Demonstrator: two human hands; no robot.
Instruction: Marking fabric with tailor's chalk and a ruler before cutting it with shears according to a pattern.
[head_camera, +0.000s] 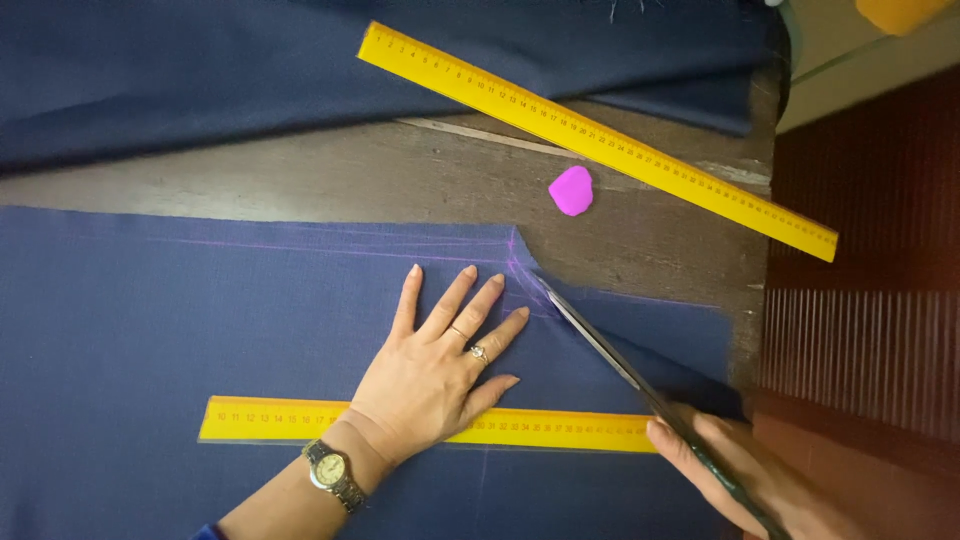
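A left hand lies flat, palm down, fingers spread, pressing on a sheet of dark blue cloth that covers the lower part of a worn wooden table. The hand wears rings, and a metal wristwatch sits on the wrist. Its heel rests over a yellow ruler lying level across the cloth.

To the right, the right hand is closed around the handles of a pair of scissors. The long blades slant up and to the left, with the tip at the cloth's upper edge, just beside the left fingertips. Faint purple chalk lines run along the top edge of the cloth and angle down toward the blades.

Above, on bare wood, lies a small pink piece of tailor's chalk. Near it, a second, longer yellow ruler lies slantwise, its upper end resting on another piece of dark blue cloth at the far side of the table.
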